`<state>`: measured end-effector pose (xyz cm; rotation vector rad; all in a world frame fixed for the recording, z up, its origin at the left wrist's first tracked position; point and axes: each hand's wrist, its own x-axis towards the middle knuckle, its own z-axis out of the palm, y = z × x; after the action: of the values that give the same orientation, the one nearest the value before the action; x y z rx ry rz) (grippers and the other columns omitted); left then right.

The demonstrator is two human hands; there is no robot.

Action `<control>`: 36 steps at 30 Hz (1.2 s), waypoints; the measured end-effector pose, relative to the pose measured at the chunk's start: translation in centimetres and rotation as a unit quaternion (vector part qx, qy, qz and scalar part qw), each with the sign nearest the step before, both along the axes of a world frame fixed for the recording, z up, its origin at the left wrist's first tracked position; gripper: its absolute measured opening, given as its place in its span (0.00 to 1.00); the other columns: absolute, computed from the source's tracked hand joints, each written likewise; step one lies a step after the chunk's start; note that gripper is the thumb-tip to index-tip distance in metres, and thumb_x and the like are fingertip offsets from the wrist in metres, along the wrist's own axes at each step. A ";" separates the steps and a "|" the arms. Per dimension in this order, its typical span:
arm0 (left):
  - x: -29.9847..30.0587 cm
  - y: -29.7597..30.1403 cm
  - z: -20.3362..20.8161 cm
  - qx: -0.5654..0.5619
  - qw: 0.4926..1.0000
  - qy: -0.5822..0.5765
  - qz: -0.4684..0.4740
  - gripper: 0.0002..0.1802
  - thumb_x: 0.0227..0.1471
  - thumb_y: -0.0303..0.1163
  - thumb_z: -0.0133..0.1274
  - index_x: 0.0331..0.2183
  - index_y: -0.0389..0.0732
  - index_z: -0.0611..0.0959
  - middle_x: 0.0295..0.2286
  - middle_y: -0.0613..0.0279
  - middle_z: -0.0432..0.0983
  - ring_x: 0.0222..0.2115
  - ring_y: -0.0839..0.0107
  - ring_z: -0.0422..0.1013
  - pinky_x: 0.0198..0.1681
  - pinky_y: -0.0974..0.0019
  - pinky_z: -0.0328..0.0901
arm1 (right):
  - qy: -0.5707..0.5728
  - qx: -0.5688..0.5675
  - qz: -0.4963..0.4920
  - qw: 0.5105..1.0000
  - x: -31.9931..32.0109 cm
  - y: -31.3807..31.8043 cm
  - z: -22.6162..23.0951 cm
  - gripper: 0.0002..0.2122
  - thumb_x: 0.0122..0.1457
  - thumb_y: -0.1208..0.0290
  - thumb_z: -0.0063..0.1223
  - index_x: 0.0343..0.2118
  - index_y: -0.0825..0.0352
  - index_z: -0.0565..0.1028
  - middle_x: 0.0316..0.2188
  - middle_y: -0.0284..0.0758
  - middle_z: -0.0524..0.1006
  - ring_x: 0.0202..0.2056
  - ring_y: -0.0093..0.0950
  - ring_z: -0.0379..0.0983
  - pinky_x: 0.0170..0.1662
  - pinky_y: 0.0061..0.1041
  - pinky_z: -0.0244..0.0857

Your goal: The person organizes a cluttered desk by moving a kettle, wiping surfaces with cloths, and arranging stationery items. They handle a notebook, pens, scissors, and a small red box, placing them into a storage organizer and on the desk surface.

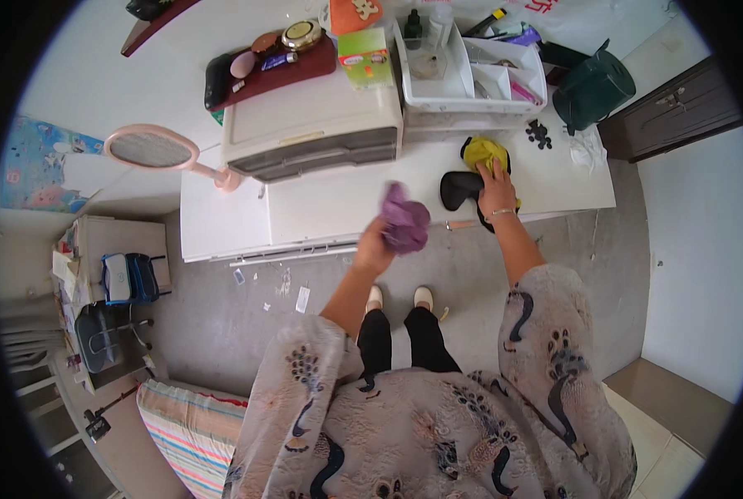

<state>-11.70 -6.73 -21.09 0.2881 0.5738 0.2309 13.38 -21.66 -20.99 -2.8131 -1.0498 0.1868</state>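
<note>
Held up in front of the white desk (330,208), a crumpled purple cloth (407,223) is in my left hand (375,249); its edges are slightly smeared by motion. The fingers of that hand are closed round the cloth's lower left side. My right hand (496,193) reaches onto the desk top, its fingers gripping a bunched yellow cloth (481,151) with black edging. Just left of this hand lies a padded black piece (459,190), shaped like an eye mask. Part of the yellow cloth is hidden under my fingers.
Behind are a drawer box (313,125), a white organizer tray (471,104) with bottles, and a dark green bin (596,90). A pink round mirror (153,150) stands left. Right lie a small black item (538,134) and a crumpled tissue (587,151). Paper scraps litter the floor (213,324).
</note>
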 end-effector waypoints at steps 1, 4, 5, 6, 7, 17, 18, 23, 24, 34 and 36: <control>-1.1 0.7 1.0 -0.012 0.998 -0.055 0.006 0.21 0.56 0.36 0.36 0.50 0.38 0.67 0.48 0.54 0.66 0.49 0.59 0.64 0.53 0.57 0.59 | -0.035 0.023 -0.003 0.999 -0.2 0.5 0.7 0.25 0.49 0.76 0.49 0.52 0.50 0.65 0.59 0.36 0.54 0.53 0.41 0.59 0.51 0.40 0.59; -2.6 0.5 2.6 0.294 0.953 -0.062 -0.028 0.24 0.58 0.40 0.33 0.52 0.38 0.64 0.52 0.53 0.61 0.53 0.56 0.58 0.57 0.53 0.53 | -0.003 0.024 -0.019 1.000 0.5 -0.4 0.2 0.24 0.48 0.77 0.49 0.51 0.51 0.65 0.59 0.35 0.55 0.52 0.41 0.59 0.50 0.40 0.61; -2.7 0.4 3.3 0.140 0.985 -0.095 0.015 0.24 0.58 0.40 0.32 0.52 0.38 0.64 0.52 0.53 0.60 0.53 0.55 0.58 0.58 0.53 0.52 | 0.005 0.032 -0.016 0.999 0.6 -0.6 0.6 0.24 0.48 0.78 0.48 0.50 0.52 0.67 0.58 0.34 0.57 0.51 0.42 0.60 0.49 0.39 0.62; -2.9 0.5 4.1 -0.018 0.990 -0.128 0.057 0.25 0.57 0.41 0.32 0.53 0.38 0.63 0.53 0.53 0.60 0.54 0.55 0.57 0.58 0.52 0.52 | 0.021 0.042 -0.004 0.999 0.7 -0.3 0.7 0.25 0.47 0.80 0.47 0.50 0.52 0.67 0.58 0.35 0.57 0.50 0.42 0.61 0.49 0.38 0.63; -2.8 0.2 4.5 -0.031 0.988 -0.135 0.067 0.25 0.57 0.42 0.32 0.52 0.38 0.63 0.53 0.53 0.60 0.54 0.55 0.57 0.58 0.52 0.52 | 0.033 0.044 0.009 0.998 1.2 -0.7 0.9 0.25 0.47 0.81 0.46 0.50 0.52 0.67 0.58 0.36 0.58 0.49 0.43 0.62 0.48 0.37 0.63; -5.4 -1.5 4.4 0.066 0.981 -0.078 0.162 0.29 0.48 0.50 0.42 0.46 0.40 0.70 0.46 0.50 0.68 0.46 0.53 0.67 0.48 0.50 0.64 | 0.642 0.430 -0.162 0.614 2.4 -5.8 7.0 0.15 0.54 0.71 0.48 0.45 0.68 0.71 0.38 0.36 0.76 0.37 0.29 0.73 0.42 0.27 0.67; -6.1 -1.7 4.3 0.078 0.982 -0.061 0.163 0.28 0.48 0.51 0.41 0.46 0.42 0.71 0.46 0.50 0.68 0.47 0.53 0.66 0.48 0.49 0.64 | 0.673 0.435 -0.189 0.568 2.4 -6.5 7.9 0.15 0.54 0.71 0.48 0.44 0.68 0.71 0.38 0.37 0.76 0.37 0.29 0.73 0.42 0.28 0.68; -7.9 -3.1 5.7 0.092 0.988 -0.014 0.126 0.22 0.55 0.49 0.39 0.47 0.46 0.69 0.47 0.50 0.67 0.47 0.51 0.66 0.48 0.47 0.64 | 0.759 0.485 -0.184 0.394 0.8 -8.3 8.8 0.18 0.55 0.62 0.44 0.42 0.71 0.72 0.37 0.41 0.76 0.37 0.36 0.74 0.43 0.33 0.68; -8.2 -3.3 5.6 0.091 0.987 0.007 0.130 0.22 0.55 0.48 0.40 0.46 0.45 0.70 0.46 0.50 0.67 0.47 0.51 0.66 0.47 0.47 0.65 | 0.764 0.503 -0.163 0.369 0.3 -8.2 9.0 0.19 0.55 0.60 0.43 0.41 0.71 0.72 0.37 0.42 0.76 0.37 0.37 0.74 0.42 0.34 0.68; -14.6 -5.5 2.1 0.232 0.961 0.120 0.091 0.33 0.44 0.22 0.52 0.53 0.43 0.64 0.46 0.46 0.64 0.43 0.58 0.70 0.43 0.60 0.69 | 0.862 0.317 -0.121 0.377 -10.2 -4.0 7.2 0.21 0.61 0.58 0.38 0.50 0.71 0.66 0.47 0.39 0.71 0.45 0.31 0.70 0.48 0.32 0.66; -16.7 -5.6 3.7 0.250 0.956 0.138 0.074 0.37 0.44 0.20 0.52 0.56 0.46 0.60 0.50 0.45 0.59 0.44 0.57 0.69 0.44 0.60 0.69 | 0.887 0.338 -0.072 0.308 -15.6 -2.6 11.8 0.22 0.62 0.58 0.36 0.50 0.72 0.65 0.48 0.42 0.70 0.48 0.36 0.68 0.52 0.35 0.63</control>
<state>-28.39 -12.29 -17.42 0.7785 0.8115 0.4866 -2.24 -24.27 -9.22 -0.5337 -0.0044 1.6458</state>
